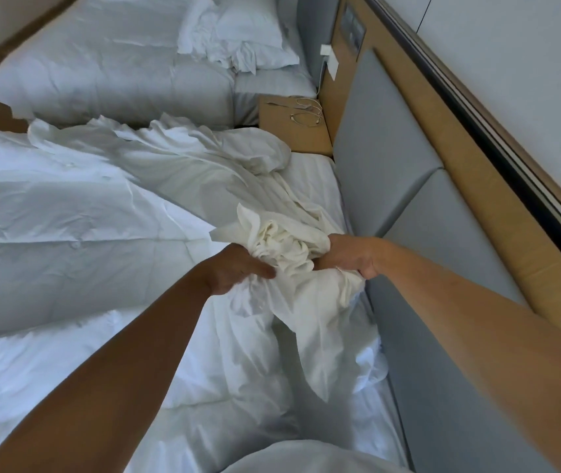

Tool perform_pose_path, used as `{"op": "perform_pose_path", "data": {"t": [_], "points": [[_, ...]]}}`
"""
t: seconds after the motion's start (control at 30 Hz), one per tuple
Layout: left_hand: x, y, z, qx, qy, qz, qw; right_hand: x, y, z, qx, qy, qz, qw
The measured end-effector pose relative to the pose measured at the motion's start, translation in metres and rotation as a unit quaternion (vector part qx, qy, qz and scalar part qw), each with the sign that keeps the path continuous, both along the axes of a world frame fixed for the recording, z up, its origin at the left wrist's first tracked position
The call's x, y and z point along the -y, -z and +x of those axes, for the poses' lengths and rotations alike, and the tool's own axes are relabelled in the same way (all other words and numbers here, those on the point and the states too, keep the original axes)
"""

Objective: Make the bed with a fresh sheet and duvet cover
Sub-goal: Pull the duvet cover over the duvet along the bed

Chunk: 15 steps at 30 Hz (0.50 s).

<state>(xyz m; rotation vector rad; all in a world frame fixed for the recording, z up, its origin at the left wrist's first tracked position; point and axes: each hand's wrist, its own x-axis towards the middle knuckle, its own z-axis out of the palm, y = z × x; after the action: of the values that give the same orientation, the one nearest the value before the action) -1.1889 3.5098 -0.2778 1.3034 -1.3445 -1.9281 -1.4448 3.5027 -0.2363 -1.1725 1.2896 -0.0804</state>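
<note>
Both hands, left hand (238,268) and right hand (350,259), clutch the bunched duvet cover (289,240); it could twist around the duvet (67,216).

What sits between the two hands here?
A bunched wad of cream fabric, gripped by the left hand and right hand from either side, above the duvet; shown in the head view.
</note>
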Motion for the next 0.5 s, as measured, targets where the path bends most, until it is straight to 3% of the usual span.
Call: {"op": "perform_pose_path", "data": {"t": [0.07,0.17,0.37,0.5], "points": [[0.007,-0.004,0.000,0.003,-0.026,-0.010,1.000,0.004,-0.005,-0.003,0.034,-0.044,0.059,0.997],[0.011,-0.007,-0.004,0.040,-0.026,-0.043,0.998,0.008,-0.009,-0.002,-0.012,-0.095,-0.007,0.995],[-0.009,0.002,-0.033,0.101,0.019,-0.043,0.994,0.015,0.000,0.002,0.055,0.036,-0.096,0.993],[-0.012,0.003,-0.044,0.097,-0.027,-0.032,0.994,0.015,0.001,0.007,-0.018,0.042,-0.175,0.984]]}}
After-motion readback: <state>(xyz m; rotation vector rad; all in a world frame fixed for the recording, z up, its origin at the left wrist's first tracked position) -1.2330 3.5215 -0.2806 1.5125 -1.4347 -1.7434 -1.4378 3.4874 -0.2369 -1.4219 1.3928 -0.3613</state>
